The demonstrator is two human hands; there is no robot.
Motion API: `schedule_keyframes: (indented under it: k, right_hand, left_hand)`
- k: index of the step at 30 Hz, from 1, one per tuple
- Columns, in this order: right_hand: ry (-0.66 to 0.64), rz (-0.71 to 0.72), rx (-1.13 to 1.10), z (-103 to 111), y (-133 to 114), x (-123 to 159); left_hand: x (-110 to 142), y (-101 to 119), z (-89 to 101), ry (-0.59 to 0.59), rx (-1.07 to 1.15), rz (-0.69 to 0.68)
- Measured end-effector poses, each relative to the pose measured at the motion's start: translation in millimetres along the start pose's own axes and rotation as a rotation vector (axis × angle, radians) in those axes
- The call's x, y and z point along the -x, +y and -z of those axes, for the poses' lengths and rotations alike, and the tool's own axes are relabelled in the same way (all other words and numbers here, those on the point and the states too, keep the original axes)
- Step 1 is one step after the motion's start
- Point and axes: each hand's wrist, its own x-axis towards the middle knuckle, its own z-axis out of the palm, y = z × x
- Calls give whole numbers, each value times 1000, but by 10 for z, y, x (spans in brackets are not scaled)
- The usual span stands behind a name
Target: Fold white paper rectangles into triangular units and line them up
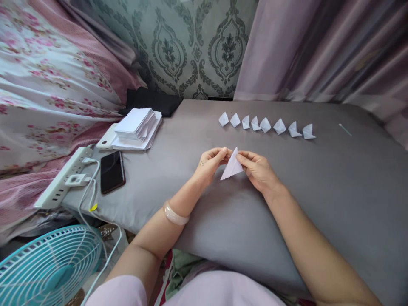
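A white paper piece folded into a triangle [232,166] is pinched between both hands over the grey cushion [318,191]. My left hand [212,163] grips its upper left edge with closed fingers. My right hand [258,170] holds the right side, fingers closed on it. Farther back on the cushion lies a row of several small folded white paper pieces [266,125]. A pale bangle [174,214] sits on my left wrist.
A stack of white paper slips [137,127] lies at the cushion's far left. A black phone [112,171] and a white power strip [65,178] with cables lie to the left. A teal fan [47,265] stands at the lower left. A thin stick [345,129] lies far right.
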Motion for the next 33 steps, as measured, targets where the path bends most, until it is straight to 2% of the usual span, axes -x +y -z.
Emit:
schedule_keyframes:
  k: [6, 14, 18, 21, 26, 33]
  right_hand:
    - [-102, -52, -145, 136, -105, -35]
    - [-183, -76, -159, 170, -91, -32]
    - [-196, -92, -151, 196, -100, -42]
    - [-183, -90, -139, 212, -100, -54]
    - [-115, 0, -24, 212, -64, -62]
    - [-119, 261, 355, 173, -42, -30]
  left_hand:
    - [19, 41, 0, -57, 36, 116]
    - [72, 31, -71, -151, 69, 203]
    - [78, 44, -71, -156, -5, 178]
    - [76, 37, -67, -131, -131, 79]
    - [57, -13, -33, -70, -383, -69]
    - [18, -70, 39, -186, -559, -74]
